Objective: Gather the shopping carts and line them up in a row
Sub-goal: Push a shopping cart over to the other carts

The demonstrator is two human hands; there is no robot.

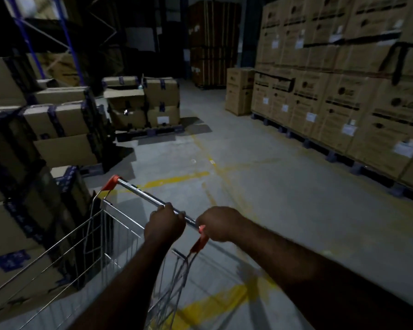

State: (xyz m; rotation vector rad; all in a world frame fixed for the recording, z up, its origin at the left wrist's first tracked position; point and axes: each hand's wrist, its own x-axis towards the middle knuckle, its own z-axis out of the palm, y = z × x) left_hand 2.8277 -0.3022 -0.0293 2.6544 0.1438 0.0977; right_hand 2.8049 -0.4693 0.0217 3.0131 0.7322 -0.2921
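Shopping cart (138,191) on yellow-lined warehouse floor (284,198).

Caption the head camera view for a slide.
Left hand and right hand grip the cart handle between stacked boxes.

The only brand that can be read is "LG", set beside a round logo and printed in dark ink on the fronts of the tall brown cardboard cartons (343,108) stacked along the right side, clearest on the nearer cartons of the lower row. The dark bars of print under each logo and the small white paper labels (311,117) stuck low on these cartons are too blurred to read. The blue tape (55,121) strapped round the brown cardboard boxes (69,117) on the left carries pale lettering that cannot be made out.
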